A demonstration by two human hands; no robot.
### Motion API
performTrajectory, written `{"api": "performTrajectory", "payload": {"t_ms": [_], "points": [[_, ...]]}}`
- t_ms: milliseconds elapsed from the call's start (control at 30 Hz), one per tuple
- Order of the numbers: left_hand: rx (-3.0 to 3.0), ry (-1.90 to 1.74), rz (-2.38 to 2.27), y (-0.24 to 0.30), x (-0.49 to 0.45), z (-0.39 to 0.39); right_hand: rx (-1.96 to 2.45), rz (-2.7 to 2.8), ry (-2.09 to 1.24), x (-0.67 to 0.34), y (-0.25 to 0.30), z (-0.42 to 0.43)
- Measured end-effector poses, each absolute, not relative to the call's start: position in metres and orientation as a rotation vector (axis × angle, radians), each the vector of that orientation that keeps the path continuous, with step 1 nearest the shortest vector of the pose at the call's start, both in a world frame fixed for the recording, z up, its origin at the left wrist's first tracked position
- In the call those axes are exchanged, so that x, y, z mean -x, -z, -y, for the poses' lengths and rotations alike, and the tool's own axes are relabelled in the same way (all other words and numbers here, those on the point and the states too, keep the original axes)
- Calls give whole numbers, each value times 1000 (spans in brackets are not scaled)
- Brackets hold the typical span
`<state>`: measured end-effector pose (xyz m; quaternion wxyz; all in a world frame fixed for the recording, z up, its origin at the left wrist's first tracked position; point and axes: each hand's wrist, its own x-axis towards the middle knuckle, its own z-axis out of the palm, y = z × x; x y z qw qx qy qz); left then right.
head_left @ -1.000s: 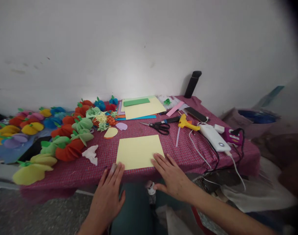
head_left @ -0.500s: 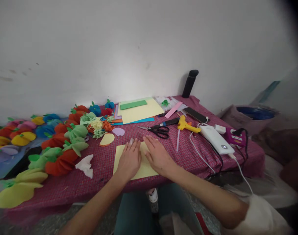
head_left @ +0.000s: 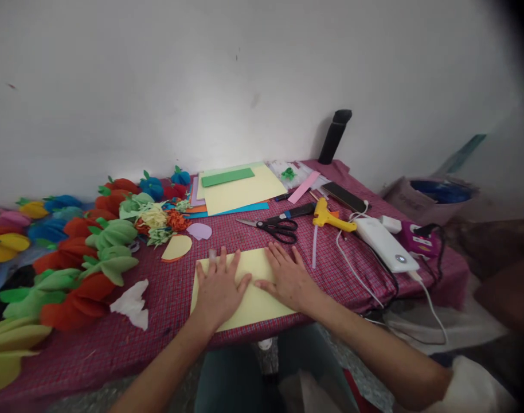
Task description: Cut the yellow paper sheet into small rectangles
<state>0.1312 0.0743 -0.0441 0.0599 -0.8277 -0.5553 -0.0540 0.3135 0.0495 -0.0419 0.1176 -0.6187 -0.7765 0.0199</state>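
Note:
A pale yellow sheet of paper (head_left: pixel 255 298) lies flat on the table by the front edge. My left hand (head_left: pixel 219 289) rests on its left part, fingers spread, with something ring-like on one finger. On the sheet's right part lies my right hand (head_left: pixel 291 281), palm down and fingers apart. The two thumbs point toward each other over the middle. Just beyond the sheet are black-handled scissors (head_left: pixel 277 228), their blades pointing left. Cut half-round pieces in yellow (head_left: pixel 177 248) and lilac (head_left: pixel 199 231) lie beyond my left hand.
Colourful paper pumpkins (head_left: pixel 111 235) crowd the left side. A yellow glue gun (head_left: pixel 328 217), white power bank (head_left: pixel 386 244), purple power strip (head_left: pixel 419 241) and cables lie to the right. Coloured sheets (head_left: pixel 245 195) and a black bottle (head_left: pixel 335 137) stand at the back. A white scrap (head_left: pixel 133 304) lies left.
My hands have moved apart across the yellow sheet, the left one leftward and the right one slightly right. Their fingers have spread wider. The camera view has shifted a little.

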Motion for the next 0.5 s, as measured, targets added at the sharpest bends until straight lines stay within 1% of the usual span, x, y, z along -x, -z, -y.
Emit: {"api": "performTrajectory", "payload": {"t_ms": [133, 267, 367, 500], "points": [[2409, 173, 1712, 35, -118, -65, 1835, 2279, -42, -318, 33, -45], [2463, 261, 1528, 28, -120, -53, 1745, 2260, 14, -300, 24, -36], [2560, 229, 1476, 35, -121, -48, 1624, 2356, -74, -285, 28, -31], [2556, 179, 1552, 44, -106, -45, 1618, 2374, -142, -282, 36, -29]]}}
